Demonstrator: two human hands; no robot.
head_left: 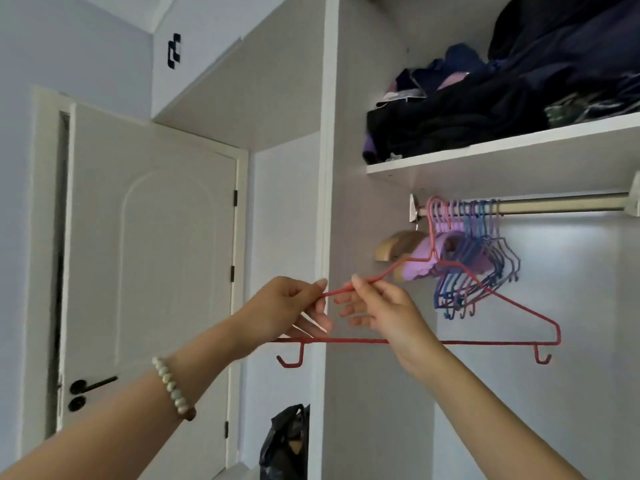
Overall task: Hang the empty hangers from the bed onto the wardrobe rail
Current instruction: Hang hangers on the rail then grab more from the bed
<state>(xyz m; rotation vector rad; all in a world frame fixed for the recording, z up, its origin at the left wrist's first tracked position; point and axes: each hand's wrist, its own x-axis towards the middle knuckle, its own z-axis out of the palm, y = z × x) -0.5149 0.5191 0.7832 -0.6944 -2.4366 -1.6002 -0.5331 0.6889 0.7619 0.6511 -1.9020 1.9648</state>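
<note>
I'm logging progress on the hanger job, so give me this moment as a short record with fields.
left hand: pinches the red hanger's left corner
right hand: pinches its sloping arm
red hanger: hook up at the rail, whether seated unclear
rail: bunched hangers at its left end
shelf: dark clothes piled on it

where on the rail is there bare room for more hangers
The rail is bare from the bunched hangers to the right bracket. The left end is crowded: hangers packed together, plus the red hanger that the left hand and right hand grip.
</note>
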